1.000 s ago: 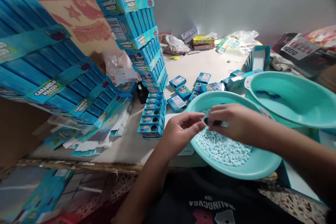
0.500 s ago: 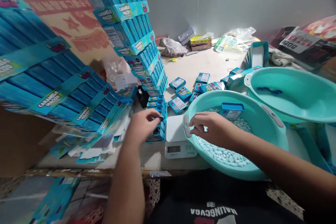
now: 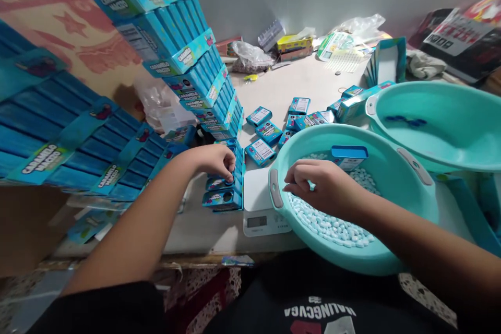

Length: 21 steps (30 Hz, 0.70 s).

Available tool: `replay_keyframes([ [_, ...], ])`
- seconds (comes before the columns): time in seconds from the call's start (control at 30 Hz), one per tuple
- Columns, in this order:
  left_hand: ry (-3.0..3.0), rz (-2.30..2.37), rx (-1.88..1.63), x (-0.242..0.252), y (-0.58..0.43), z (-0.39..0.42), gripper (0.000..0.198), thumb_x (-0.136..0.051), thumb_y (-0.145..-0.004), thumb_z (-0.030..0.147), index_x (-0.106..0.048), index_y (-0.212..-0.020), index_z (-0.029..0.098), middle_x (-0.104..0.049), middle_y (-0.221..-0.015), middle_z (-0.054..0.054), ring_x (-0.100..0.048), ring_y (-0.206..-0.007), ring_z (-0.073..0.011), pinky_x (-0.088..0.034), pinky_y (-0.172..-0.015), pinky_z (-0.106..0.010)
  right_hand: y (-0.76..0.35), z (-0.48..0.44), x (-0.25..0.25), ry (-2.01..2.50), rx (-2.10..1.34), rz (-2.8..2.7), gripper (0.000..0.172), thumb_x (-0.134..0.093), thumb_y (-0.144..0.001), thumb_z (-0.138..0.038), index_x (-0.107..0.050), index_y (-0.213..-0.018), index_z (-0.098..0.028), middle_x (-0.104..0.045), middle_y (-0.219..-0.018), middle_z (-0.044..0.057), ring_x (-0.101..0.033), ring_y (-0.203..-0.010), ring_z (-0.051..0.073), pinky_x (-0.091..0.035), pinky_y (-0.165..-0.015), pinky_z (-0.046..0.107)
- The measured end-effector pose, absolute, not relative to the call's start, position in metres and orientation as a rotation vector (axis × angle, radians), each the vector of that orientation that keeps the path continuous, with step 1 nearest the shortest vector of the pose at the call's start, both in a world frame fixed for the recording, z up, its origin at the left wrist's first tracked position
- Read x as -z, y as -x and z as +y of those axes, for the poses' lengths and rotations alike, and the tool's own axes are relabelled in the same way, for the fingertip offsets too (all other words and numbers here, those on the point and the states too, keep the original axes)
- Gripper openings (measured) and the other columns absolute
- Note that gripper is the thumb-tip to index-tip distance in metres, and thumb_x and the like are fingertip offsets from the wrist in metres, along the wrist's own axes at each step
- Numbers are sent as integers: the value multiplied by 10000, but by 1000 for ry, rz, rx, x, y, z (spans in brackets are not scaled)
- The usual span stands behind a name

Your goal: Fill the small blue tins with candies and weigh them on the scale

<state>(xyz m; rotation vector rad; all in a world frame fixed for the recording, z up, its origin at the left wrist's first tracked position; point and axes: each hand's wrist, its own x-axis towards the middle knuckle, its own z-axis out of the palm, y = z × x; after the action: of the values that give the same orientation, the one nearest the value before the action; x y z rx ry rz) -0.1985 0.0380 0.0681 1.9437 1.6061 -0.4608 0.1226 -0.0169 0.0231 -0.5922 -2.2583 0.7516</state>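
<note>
Your right hand (image 3: 321,183) is inside the turquoise basin (image 3: 313,138), its grip loosely curled just above the pale blue candies (image 3: 329,224). Left of the basin, your left hand (image 3: 213,163) touches the stacked blue tins (image 3: 222,198); whether that grip is clenched, you cannot tell.

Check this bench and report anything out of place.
A small blue box sits among the pale blue candies in the teal basin, apart from the other boxes. Loose boxes also lie scattered on the bench, and the tall carton stack seems to lean, though the wide lens may exaggerate that.
</note>
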Motion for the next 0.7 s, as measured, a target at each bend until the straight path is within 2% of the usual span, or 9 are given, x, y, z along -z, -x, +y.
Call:
replay_keyframes([
  [0.13,-1979,1611,362,-68,202,26,249,-724,-649,451,-735,-733,218,-662,-855,-43,-607,-827,-210,-435,-680,-284,-127,-14,-14,649,-819,-2274,372,-609,-912,-187,-329,-666,-201,-637,-798,32,-544,-715,119,-344,-624,267],
  [0.4,-2048,1719,301,-68,201,4,233,-654,-727,436,-723,-798,225,-685,-945,-54,-614,-900,-224,-447,-760,-308,-127,-5,-28,626,-715,-2319,353,-583,-944,-204,-358,-672,-198,-627,-808,36,-538,-728,123,-360,-635,276],
  [0.53,-2213,1773,313,-76,197,-11,247,-574,-808,443,-702,-793,232,-718,-909,-40,-617,-927,-239,-418,-826,-342,-132,1,-36,643,-666,-2203,385,-615,-932,-212,-335,-668,-205,-643,-815,30,-542,-709,113,-367,-613,274],
  [0.7,-2148,2015,75,-79,200,-13,224,-553,-814,403,-660,-850,210,-716,-886,-46,-634,-833,-214,-427,-741,-315,-135,3,-38,640,-614,-2130,396,-621,-903,-170,-314,-656,-211,-639,-796,14,-533,-696,103,-384,-602,262],
])
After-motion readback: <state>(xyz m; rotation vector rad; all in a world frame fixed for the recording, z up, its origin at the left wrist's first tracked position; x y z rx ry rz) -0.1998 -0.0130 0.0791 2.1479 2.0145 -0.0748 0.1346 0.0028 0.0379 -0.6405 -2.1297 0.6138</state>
